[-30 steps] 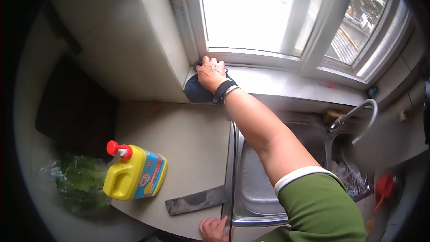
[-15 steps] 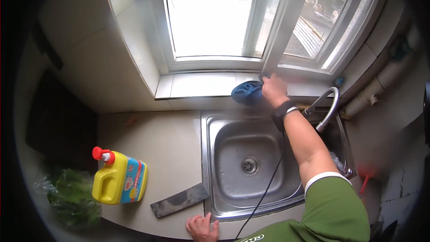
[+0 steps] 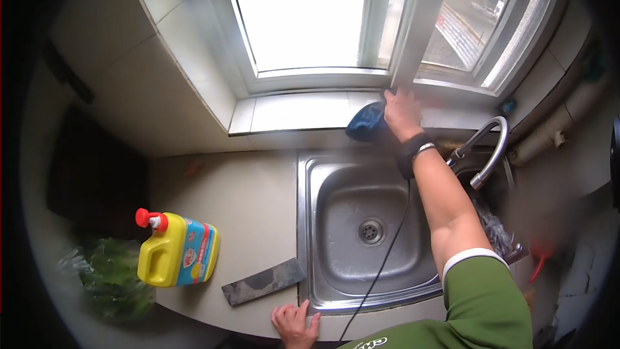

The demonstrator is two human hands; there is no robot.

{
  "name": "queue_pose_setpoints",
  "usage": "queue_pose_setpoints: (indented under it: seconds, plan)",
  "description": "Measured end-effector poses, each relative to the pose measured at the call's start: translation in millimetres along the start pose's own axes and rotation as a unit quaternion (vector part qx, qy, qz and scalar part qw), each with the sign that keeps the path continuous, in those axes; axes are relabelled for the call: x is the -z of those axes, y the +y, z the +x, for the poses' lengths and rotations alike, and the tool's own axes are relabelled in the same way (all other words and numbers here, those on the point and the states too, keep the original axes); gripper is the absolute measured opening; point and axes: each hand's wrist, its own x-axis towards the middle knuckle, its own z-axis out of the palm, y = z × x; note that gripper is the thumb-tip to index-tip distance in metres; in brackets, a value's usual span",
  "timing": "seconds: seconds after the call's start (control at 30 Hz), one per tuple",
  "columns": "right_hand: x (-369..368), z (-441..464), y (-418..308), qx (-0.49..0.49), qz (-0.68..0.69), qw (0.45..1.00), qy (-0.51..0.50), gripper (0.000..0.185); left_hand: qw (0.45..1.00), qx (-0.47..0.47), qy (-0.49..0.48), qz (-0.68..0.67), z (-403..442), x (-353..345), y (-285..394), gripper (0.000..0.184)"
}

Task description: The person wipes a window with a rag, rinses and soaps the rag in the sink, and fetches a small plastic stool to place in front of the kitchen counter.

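Note:
My right hand (image 3: 403, 114) reaches across the sink to the window sill, its fingers curled at the foot of the window frame. A small dark thing shows at the fingertips, too hidden to name. Beside that hand, a dark blue bundle (image 3: 367, 123) overhangs the sill's front edge. My left hand (image 3: 296, 324) rests on the counter's front edge with its fingers apart, holding nothing. Just above it lies a flat grey sharpening-stone-like slab (image 3: 263, 282), close to the sink (image 3: 310, 232). A black cord (image 3: 386, 262) runs from my right wrist down over the basin.
A yellow detergent jug (image 3: 177, 252) with a red pump stands on the left counter. Leafy greens in plastic (image 3: 113, 278) are at far left. The curved faucet (image 3: 500, 145) rises right of my forearm. Crumpled clear plastic (image 3: 494, 229) lies in the right basin.
The view has shifted slightly, so the counter and sink appear a little farther right. My right hand stays at the sill, and its fingers sit slightly higher against the window frame.

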Motion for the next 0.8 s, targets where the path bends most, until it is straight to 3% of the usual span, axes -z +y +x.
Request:
queue_pose_setpoints:
  seconds: [0.07,0.17,0.23,0.27,0.37,0.5,0.63,0.8]
  plan:
    - [-2.9,-2.4,-6.8,-0.003,0.007,1.000,-0.021,0.021,1.000,0.004,-0.012,0.006,0.6,3.5,1.6,0.037]
    - [12.7,-8.1,-14.2,0.061,0.066,0.994,-0.067,0.019,0.990,0.047,-0.133,0.025,-10.2,2.0,-6.7,0.053]
    - [9.7,-14.5,-31.1,0.113,0.090,0.988,-0.051,0.018,0.991,0.036,-0.124,0.042,-2.6,9.2,0.4,0.047]
    - [8.8,-11.8,-37.5,0.095,0.055,0.993,-0.043,0.019,0.991,0.029,-0.122,0.052,-0.7,12.1,3.0,0.044]
    - [4.7,7.1,-67.6,0.058,0.018,0.996,-0.070,0.021,1.000,0.006,-0.005,0.001,0.8,7.1,3.2,0.037]
    - [-9.8,17.8,-141.6,0.138,0.053,0.988,-0.054,0.020,1.000,0.013,-0.001,-0.009,1.1,10.8,3.9,0.036]
    - [-11.4,36.4,-206.6,0.200,0.096,0.970,-0.100,0.022,1.000,0.023,-0.001,-0.009,1.6,10.6,2.3,0.035]
    - [-3.6,34.6,-196.7,0.220,0.113,0.963,-0.107,0.022,1.000,0.027,0.007,-0.011,1.2,9.1,3.9,0.036]
